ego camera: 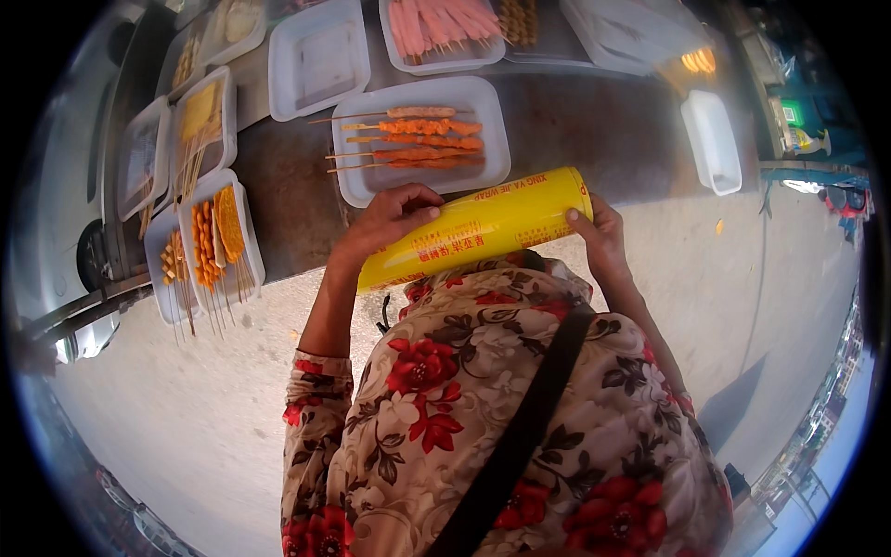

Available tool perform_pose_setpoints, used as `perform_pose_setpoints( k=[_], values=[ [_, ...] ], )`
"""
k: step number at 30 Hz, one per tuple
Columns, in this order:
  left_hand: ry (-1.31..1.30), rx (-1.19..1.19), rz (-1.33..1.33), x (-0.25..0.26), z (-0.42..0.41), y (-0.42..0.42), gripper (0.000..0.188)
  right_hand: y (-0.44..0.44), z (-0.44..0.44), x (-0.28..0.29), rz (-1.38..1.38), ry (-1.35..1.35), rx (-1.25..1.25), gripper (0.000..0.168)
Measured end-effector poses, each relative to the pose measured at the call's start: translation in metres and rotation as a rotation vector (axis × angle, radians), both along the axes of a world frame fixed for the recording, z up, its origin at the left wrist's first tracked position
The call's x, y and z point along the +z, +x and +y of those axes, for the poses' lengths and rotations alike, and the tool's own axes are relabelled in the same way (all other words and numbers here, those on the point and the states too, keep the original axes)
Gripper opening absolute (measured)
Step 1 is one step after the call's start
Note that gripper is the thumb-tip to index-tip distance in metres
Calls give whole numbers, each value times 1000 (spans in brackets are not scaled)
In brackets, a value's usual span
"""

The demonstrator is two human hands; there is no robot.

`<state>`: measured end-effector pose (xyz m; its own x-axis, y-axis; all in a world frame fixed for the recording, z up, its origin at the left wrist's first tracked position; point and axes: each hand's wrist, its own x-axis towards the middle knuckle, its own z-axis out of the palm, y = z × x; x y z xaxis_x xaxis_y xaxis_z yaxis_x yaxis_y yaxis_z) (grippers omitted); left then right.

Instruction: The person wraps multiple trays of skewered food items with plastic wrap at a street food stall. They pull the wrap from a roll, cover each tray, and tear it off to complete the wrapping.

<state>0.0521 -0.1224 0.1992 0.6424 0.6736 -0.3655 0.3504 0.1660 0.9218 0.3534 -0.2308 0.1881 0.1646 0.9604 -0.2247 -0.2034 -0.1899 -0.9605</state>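
Observation:
A yellow roll of cling film (480, 226) with red printing lies across the front of my body, tilted up towards the right. My left hand (400, 216) grips it from above near its left part, thumb along the top. At the right end, my right hand (595, 226) holds it with the thumb on the near side. Just beyond the roll, a white plastic tray (491, 104) carries several meat skewers (431, 139) laid side by side, their sticks pointing left. The underside of the roll is hidden.
A white tray (320, 104) without skewers stands behind, beside a tray of pink sausage skewers (445, 28). More skewer trays (254, 261) overhang the counter's left edge. A narrow white container (713, 143) sits on the dark counter (592, 132) at right.

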Motion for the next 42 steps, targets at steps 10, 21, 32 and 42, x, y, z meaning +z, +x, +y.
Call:
perform_pose_setpoints(
  k=[10,21,32,42],
  values=[
    [169,41,-4,-18,-10,17,12,0,-7,3,-42,-58,87,21],
    [301,65,8,-5,-12,28,11,-4,-13,2,-23,-42,38,20],
    [619,46,-221,19,-25,111,16,-18,-19,16,-102,-28,67,20],
    [553,113,-216,31,-29,122,13,-18,-23,27,-185,-59,97,23]
  ],
)
